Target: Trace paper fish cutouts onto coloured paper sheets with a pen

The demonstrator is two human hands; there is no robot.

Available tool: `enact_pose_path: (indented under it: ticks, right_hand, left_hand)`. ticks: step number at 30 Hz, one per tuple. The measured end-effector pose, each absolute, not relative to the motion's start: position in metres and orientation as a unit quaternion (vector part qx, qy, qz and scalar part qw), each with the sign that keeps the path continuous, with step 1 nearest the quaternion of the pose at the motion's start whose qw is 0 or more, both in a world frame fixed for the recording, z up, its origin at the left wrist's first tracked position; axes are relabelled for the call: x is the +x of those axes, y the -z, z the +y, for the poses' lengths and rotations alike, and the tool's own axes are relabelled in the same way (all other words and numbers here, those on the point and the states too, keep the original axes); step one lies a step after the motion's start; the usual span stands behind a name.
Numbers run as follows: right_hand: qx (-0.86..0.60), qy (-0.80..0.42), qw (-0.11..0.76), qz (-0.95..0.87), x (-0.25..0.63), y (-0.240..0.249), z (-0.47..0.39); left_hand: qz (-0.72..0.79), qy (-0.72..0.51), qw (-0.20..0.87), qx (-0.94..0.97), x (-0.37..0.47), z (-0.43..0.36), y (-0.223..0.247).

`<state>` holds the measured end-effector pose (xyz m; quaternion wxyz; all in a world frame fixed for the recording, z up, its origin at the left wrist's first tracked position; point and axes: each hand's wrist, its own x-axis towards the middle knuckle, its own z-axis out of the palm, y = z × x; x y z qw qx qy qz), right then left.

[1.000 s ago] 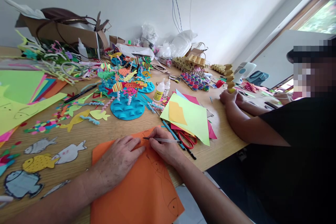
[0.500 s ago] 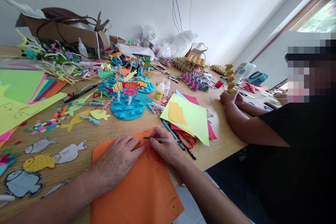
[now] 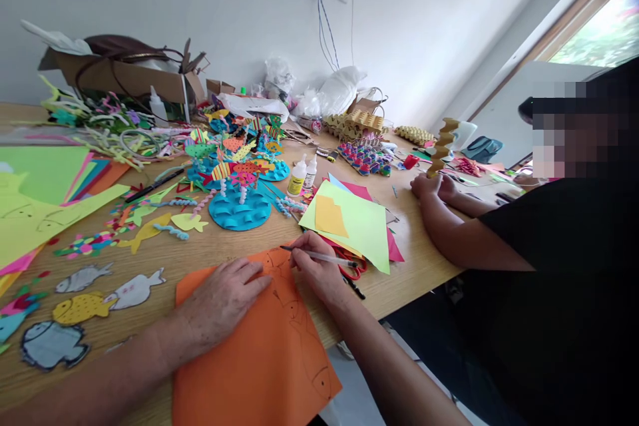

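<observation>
An orange sheet [image 3: 239, 373] lies at the table's front edge, with fish outlines drawn down its right side. My left hand [image 3: 224, 299] rests flat on its upper left part, fingers spread. My right hand [image 3: 317, 269] pinches a pen [image 3: 324, 257] over the top right corner, the dark tip close to a drawn outline. Red-handled scissors [image 3: 349, 265] lie partly hidden just beyond my right hand. Cut-out fish, among them a yellow dotted one [image 3: 82, 308] and a grey one [image 3: 50, 345], lie left of the sheet.
Beyond the sheet stand a blue base [image 3: 239, 210] with paper fish and two glue bottles [image 3: 297, 176]. Stacked coloured paper [image 3: 367, 233] lies to the right. A person [image 3: 499, 233] at the right holds a strip of egg carton [image 3: 442, 146].
The pen and my right hand have shifted slightly at the sheet's top corner, and more drawn line shows there. The view has shifted a little. My left hand stays on the sheet.
</observation>
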<state>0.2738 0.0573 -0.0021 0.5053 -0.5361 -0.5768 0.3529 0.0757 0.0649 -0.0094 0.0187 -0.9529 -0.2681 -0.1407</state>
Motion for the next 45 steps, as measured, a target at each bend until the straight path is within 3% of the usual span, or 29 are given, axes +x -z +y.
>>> enact_pose_path:
  ticks: [9,15,18,30,36,45]
  right_hand:
    - [-0.556,-0.231,0.413,-0.684,0.290,-0.019,0.018]
    - [-0.506,-0.424,0.466,-0.589,0.280,-0.013,0.031]
    - [-0.499,-0.458,0.464,-0.571,0.271,-0.009,0.048]
    - [-0.539,-0.338,0.437,-0.636,0.262,0.009,0.054]
    - [-0.540,-0.328,0.424,-0.649,0.262,0.012,0.055]
    - [-0.547,-0.314,0.410,-0.658,0.263,0.013,0.055]
  left_hand:
    - [-0.287,0.207,-0.027,-0.935,0.021,0.054,-0.026]
    - [-0.276,0.175,-0.044,-0.944,0.025,0.039,-0.020]
    - [-0.277,0.162,-0.046,-0.946,0.048,0.049,-0.013]
    - [-0.293,0.142,-0.020,-0.945,0.075,0.070,0.011]
    - [-0.285,0.151,0.038,-0.946,0.075,0.066,0.015]
    - [-0.290,0.132,0.038,-0.947,0.076,0.064,0.013]
